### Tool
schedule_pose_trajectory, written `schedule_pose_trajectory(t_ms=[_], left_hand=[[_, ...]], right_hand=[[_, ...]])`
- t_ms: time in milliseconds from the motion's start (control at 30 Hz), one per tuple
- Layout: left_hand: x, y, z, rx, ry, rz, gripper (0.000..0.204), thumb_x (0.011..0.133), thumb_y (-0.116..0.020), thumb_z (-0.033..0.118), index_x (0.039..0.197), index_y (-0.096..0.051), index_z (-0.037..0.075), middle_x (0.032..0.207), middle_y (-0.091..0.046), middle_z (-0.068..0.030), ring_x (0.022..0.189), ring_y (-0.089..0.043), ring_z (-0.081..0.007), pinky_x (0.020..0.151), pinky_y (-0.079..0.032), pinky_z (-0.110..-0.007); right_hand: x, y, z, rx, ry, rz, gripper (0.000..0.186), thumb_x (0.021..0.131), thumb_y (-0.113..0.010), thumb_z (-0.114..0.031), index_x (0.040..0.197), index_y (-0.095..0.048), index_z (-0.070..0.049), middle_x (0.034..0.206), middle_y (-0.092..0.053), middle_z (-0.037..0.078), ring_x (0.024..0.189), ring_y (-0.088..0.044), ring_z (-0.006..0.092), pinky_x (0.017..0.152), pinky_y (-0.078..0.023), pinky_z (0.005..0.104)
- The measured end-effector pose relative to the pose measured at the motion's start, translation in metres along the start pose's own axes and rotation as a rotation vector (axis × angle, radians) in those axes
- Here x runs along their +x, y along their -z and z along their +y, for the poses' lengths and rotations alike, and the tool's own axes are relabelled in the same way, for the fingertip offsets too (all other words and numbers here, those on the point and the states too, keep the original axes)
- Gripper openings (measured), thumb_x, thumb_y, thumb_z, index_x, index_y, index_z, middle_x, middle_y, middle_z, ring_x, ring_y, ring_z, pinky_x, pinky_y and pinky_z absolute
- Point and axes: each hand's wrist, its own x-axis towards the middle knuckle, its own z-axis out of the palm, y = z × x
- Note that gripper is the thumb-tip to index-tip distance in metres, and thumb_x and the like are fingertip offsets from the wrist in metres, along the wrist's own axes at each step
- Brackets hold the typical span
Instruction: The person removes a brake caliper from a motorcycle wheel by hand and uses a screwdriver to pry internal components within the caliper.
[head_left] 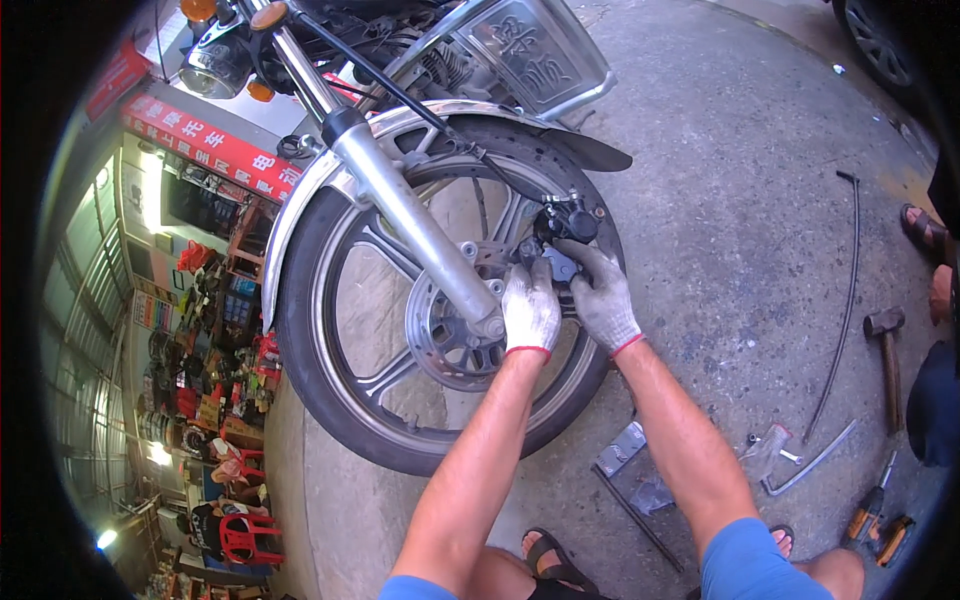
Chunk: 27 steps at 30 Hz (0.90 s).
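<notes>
My left hand (531, 308), in a white work glove with dark, soiled fingertips and a red cuff, is closed on the left side of a small grey metal brake pad (560, 264). My right hand (604, 300), in a matching glove, has its fingers bent round the right side of the same pad. Just above the pad is the black brake caliper (572, 218), beside the front wheel (300, 340) of a motorcycle. To the left of my hands are the silver fork leg (410, 215) and the drilled brake disc (424, 335). My fingers partly hide the pad.
On the concrete lie a small box (624, 447), a dark rod (640, 522), a plastic bag (770, 445), a bent metal bar (810, 470), a long dark bar (848, 300), a hammer (888, 360) and a cordless drill (868, 515). Another person's sandalled foot (922, 232) is at the right.
</notes>
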Motion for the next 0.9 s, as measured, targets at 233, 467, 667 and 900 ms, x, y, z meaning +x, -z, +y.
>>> schedule_pose_trajectory(t_ms=[233, 467, 667, 900], left_hand=[[0.002, -0.003, -0.012, -0.003, -0.062, 0.067, 0.044, 0.099, -0.054, 0.031, 0.117, -0.056, -0.008, 0.11, -0.065, -0.0288, 0.102, -0.064, -0.0378, 0.089, -0.046, -0.042], [-0.001, 0.001, -0.003, -0.037, -0.03, -0.002, 0.045, 0.099, -0.053, 0.032, 0.117, -0.056, -0.009, 0.109, -0.065, -0.0289, 0.103, -0.063, -0.0398, 0.091, -0.046, -0.044], [-0.005, 0.0, 0.002, -0.045, -0.04, -0.05, 0.044, 0.101, -0.051, 0.033, 0.114, -0.055, -0.009, 0.107, -0.064, -0.0307, 0.102, -0.062, -0.0428, 0.09, -0.045, -0.044], [0.0, -0.001, -0.012, -0.028, -0.058, -0.028, 0.04, 0.102, -0.049, 0.029, 0.116, -0.055, -0.007, 0.108, -0.064, -0.0291, 0.102, -0.062, -0.0403, 0.09, -0.046, -0.043]], right_hand=[[-0.003, -0.001, 0.006, -0.012, 0.035, -0.038, 0.051, 0.076, -0.052, 0.003, 0.125, -0.063, -0.001, 0.12, -0.066, 0.019, 0.116, -0.061, 0.0295, 0.102, -0.046, 0.0371], [-0.004, 0.0, -0.007, 0.009, -0.062, -0.04, 0.045, 0.078, -0.067, -0.01, 0.123, -0.064, -0.004, 0.115, -0.066, 0.019, 0.113, -0.06, 0.0338, 0.1, -0.046, 0.0406], [-0.008, -0.003, -0.006, -0.104, -0.042, 0.025, 0.043, 0.08, -0.068, -0.011, 0.123, -0.063, -0.005, 0.115, -0.066, 0.018, 0.109, -0.06, 0.0357, 0.096, -0.046, 0.0429], [-0.008, -0.01, -0.007, -0.104, -0.039, 0.031, 0.044, 0.081, -0.065, -0.008, 0.124, -0.064, -0.005, 0.117, -0.066, 0.018, 0.109, -0.062, 0.0332, 0.096, -0.048, 0.0398]])
